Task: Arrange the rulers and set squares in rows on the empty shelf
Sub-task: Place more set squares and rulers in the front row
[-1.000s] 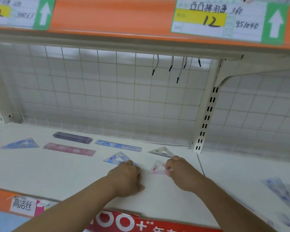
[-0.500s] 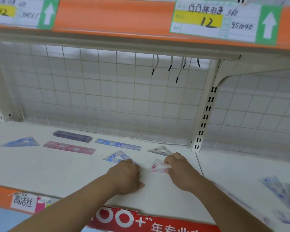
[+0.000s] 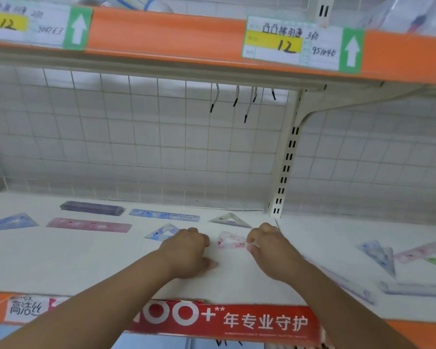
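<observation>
The pink set square (image 3: 230,241) lies flat on the shelf (image 3: 86,260), between the two hands. The right hand (image 3: 271,248) has its fingers curled and pinches the square's right corner between thumb and fingertip. The left hand (image 3: 186,250) rests knuckles-up just left of it, fingers bent under, thumb lying out on the shelf. Its fingertips cover the near corner of a blue set square (image 3: 161,233); whether they grip it I cannot tell. Just beyond the right fingers sits a clear set square (image 3: 230,219), and well left of the left fingers a far blue set square (image 3: 10,221): four in this bay. Beyond the left fingers lie three rulers: a pink ruler (image 3: 88,224), a blue ruler (image 3: 164,215) and a dark purple ruler (image 3: 92,208). Right of the right hand, past the upright post (image 3: 285,170), lie a fifth set square (image 3: 380,255) and some rulers too blurred to count
</observation>
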The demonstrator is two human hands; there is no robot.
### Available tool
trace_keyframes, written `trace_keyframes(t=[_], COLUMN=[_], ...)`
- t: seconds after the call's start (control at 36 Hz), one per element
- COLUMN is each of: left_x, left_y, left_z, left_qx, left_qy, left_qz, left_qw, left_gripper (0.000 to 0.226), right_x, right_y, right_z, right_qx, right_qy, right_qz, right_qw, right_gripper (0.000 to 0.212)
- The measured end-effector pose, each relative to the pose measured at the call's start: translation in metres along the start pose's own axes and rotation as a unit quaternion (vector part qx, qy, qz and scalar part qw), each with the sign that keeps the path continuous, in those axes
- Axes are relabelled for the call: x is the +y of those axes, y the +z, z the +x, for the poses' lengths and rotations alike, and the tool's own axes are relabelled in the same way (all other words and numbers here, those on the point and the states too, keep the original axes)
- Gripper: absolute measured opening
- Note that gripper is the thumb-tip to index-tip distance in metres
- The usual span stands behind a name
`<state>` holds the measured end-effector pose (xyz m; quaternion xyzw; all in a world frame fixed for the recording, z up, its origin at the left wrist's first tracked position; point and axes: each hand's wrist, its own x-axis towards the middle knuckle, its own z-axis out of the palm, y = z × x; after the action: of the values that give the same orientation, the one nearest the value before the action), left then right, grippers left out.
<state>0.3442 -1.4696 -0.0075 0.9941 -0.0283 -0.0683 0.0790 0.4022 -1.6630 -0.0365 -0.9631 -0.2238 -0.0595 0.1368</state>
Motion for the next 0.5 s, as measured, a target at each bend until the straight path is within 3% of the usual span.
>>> trace_keyframes(t=[0.5], left_x=[0.018], left_y=[0.000], left_z=[-0.028], left_qx=[-0.016], left_qy=[0.122], left_qz=[0.020], left_qw=[0.992], left_gripper=[0.051], right_x=[-0.017], right_y=[-0.023], right_z=[-0.088], right_qx=[0.029], right_qy=[0.101], right_qz=[-0.015], right_qw=[0.994], right_gripper=[0.022])
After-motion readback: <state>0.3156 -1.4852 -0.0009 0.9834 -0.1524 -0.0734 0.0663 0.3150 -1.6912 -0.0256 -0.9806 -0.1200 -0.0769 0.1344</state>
